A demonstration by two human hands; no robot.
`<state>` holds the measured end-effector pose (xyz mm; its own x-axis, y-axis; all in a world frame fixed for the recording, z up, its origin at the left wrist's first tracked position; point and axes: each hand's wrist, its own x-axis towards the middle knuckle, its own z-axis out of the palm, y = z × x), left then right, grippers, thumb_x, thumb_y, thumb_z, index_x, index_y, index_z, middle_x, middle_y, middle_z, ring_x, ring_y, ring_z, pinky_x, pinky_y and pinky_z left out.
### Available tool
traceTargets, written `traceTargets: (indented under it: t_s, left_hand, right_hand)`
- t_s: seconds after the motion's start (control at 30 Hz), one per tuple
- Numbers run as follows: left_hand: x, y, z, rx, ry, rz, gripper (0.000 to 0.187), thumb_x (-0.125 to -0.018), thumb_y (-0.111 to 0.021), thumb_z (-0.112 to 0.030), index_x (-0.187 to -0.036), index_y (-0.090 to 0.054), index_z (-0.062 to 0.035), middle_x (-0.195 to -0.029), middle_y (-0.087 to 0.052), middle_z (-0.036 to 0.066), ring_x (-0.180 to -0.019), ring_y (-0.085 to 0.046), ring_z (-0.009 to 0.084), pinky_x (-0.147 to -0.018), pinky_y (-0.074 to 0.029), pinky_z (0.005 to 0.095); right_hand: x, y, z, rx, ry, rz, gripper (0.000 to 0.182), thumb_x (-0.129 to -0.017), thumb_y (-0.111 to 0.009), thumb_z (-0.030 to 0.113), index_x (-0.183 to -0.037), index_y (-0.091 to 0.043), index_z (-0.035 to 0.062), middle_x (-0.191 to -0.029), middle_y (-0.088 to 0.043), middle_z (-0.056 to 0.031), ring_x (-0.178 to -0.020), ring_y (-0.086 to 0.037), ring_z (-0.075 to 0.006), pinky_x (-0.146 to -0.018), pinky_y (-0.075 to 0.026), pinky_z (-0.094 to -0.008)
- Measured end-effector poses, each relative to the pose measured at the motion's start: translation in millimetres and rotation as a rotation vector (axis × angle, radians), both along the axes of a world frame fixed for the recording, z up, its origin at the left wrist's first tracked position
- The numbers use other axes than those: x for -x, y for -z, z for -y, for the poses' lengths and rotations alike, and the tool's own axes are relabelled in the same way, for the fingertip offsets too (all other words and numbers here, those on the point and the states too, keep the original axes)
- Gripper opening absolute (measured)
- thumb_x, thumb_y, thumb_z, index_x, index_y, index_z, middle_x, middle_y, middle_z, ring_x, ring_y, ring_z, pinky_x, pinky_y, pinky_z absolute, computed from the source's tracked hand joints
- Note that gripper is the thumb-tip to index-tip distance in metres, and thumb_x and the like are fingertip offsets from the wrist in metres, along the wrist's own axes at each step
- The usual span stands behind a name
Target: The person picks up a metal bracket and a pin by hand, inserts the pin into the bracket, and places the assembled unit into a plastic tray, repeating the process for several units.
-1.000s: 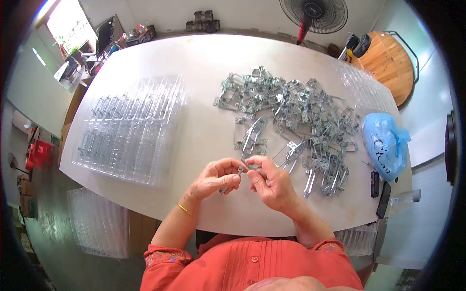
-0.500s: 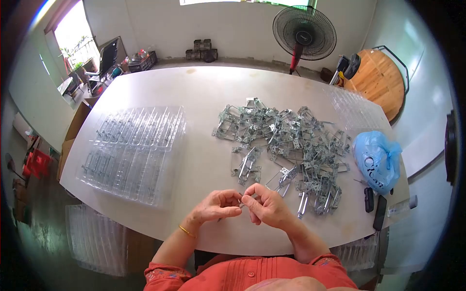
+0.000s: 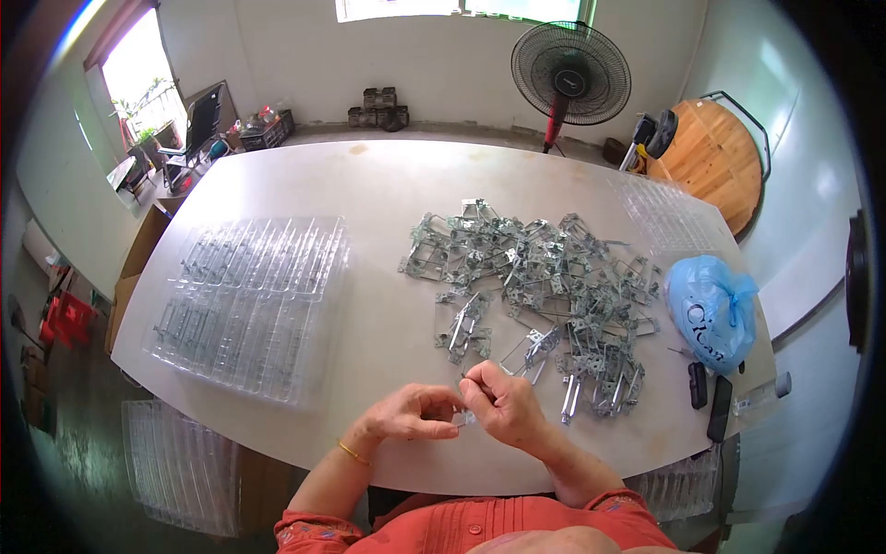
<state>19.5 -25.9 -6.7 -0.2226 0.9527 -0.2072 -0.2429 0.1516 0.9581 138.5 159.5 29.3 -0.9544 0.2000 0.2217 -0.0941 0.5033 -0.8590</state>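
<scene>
Near the table's front edge my two hands meet over a small metal bracket (image 3: 467, 419), mostly hidden by the fingers. My left hand (image 3: 412, 413), below a yellow bracelet, has its fingers curled and its thumb against the bracket's left end. Closed in a pinch, my right hand (image 3: 507, 406) grips the piece from the right. Just beyond my hands lies a large heap of loose metal brackets (image 3: 544, 268), several with thin rods. Left of them are stacked clear plastic trays (image 3: 323, 277), with metal parts in some slots.
A blue plastic bag (image 3: 709, 309) sits at the right, near a black handheld object (image 3: 720, 408). More clear trays (image 3: 669, 217) lie at the far right of the white table (image 3: 388, 185). A fan (image 3: 571, 78) stands behind the table.
The view has tilted slightly, so the table sits lower. My right hand has turned more into a fist, and more of the bracket shows between the hands.
</scene>
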Motion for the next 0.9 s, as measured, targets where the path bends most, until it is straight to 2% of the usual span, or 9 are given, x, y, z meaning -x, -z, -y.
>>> traceTargets:
  t_s: [0.1,0.17,0.27,0.37,0.47,0.53,0.6,0.8,0.9]
  left_hand:
    - [-5,2,-3,0.038,0.078,-0.154,0.04,-0.086,-0.08,-0.016,-0.12,-0.067,-0.0002,-0.083,-0.061,-0.002,-0.071,-0.052,0.0046,-0.059,-0.04,0.0227]
    - [-8,2,-3,-0.061,-0.075,-0.01,0.04,-0.088,-0.078,-0.018,-0.121,-0.066,0.0001,-0.082,-0.063,0.0,-0.065,-0.051,0.0052,-0.056,-0.04,0.0227]
    - [-1,0,1,-0.089,-0.231,0.081,0.042,-0.09,-0.075,-0.021,-0.123,-0.063,0.0015,-0.081,-0.064,0.003,-0.062,-0.052,0.0074,-0.054,-0.04,0.0225]
    - [2,7,3,-0.237,-0.292,0.161,0.038,-0.094,-0.07,-0.019,-0.125,-0.061,0.0008,-0.082,-0.06,0.001,-0.063,-0.05,0.0061,-0.053,-0.038,0.0206]
    - [3,9,2,-0.283,-0.3,0.176,0.036,-0.095,-0.069,-0.019,-0.124,-0.062,0.0016,-0.081,-0.06,0.002,-0.062,-0.05,0.0069,-0.053,-0.038,0.0211]
    - [3,9,1,-0.295,-0.29,0.179,0.036,-0.096,-0.068,-0.02,-0.124,-0.062,0.0013,-0.08,-0.059,0.002,-0.061,-0.05,0.007,-0.053,-0.038,0.0214]
    - [3,9,1,-0.272,-0.296,0.168,0.044,-0.092,-0.074,-0.027,-0.121,-0.061,0.0035,-0.079,-0.061,0.006,-0.064,-0.053,0.0102,-0.053,-0.04,0.0226]
    - [4,7,3,-0.249,-0.282,0.155,0.044,-0.092,-0.073,-0.027,-0.12,-0.061,0.0045,-0.079,-0.06,0.005,-0.063,-0.052,0.0098,-0.053,-0.039,0.0222]
    - [4,6,3,-0.222,-0.286,0.138,0.043,-0.092,-0.073,-0.026,-0.12,-0.061,0.0044,-0.079,-0.06,0.005,-0.063,-0.051,0.0095,-0.053,-0.039,0.0221]
  right_hand:
    - [1,2,-5,0.06,0.003,0.035,0.011,-0.097,-0.065,0.014,-0.095,-0.061,0.0042,-0.064,-0.064,-0.009,-0.055,-0.062,-0.0128,-0.051,-0.048,-0.0311]
    - [1,2,-8,0.109,0.033,-0.03,0.008,-0.098,-0.064,0.011,-0.096,-0.06,0.0047,-0.066,-0.064,-0.005,-0.056,-0.06,-0.0084,-0.051,-0.046,-0.0286]
    - [4,12,-11,0.201,0.039,-0.082,0.006,-0.099,-0.063,0.01,-0.098,-0.06,0.0046,-0.068,-0.065,-0.0024,-0.059,-0.06,-0.0063,-0.051,-0.047,-0.0275]
    - [4,11,-5,0.321,-0.009,0.013,0.007,-0.099,-0.064,0.011,-0.101,-0.061,0.0049,-0.068,-0.064,-0.0036,-0.059,-0.061,-0.0071,-0.052,-0.047,-0.0277]
    - [5,13,-2,0.163,-0.052,0.027,0.008,-0.099,-0.065,0.012,-0.103,-0.061,0.0062,-0.068,-0.064,-0.0046,-0.059,-0.061,-0.0076,-0.052,-0.048,-0.0274]
    - [5,12,-1,0.156,-0.052,0.028,0.008,-0.099,-0.066,0.012,-0.103,-0.062,0.0067,-0.068,-0.064,-0.0051,-0.059,-0.061,-0.0079,-0.053,-0.048,-0.0275]
    - [5,13,-1,0.149,-0.053,0.029,0.009,-0.098,-0.067,0.012,-0.104,-0.062,0.0073,-0.069,-0.064,-0.0056,-0.059,-0.061,-0.0082,-0.053,-0.048,-0.0275]
    - [5,7,-3,0.082,-0.058,0.001,0.011,-0.098,-0.067,0.011,-0.106,-0.063,0.0064,-0.071,-0.066,-0.0065,-0.059,-0.062,-0.0082,-0.053,-0.048,-0.0277]
    - [5,3,-2,0.045,-0.029,-0.021,0.012,-0.097,-0.067,0.011,-0.108,-0.065,0.0061,-0.076,-0.07,-0.0094,-0.062,-0.067,-0.012,-0.055,-0.051,-0.0285]
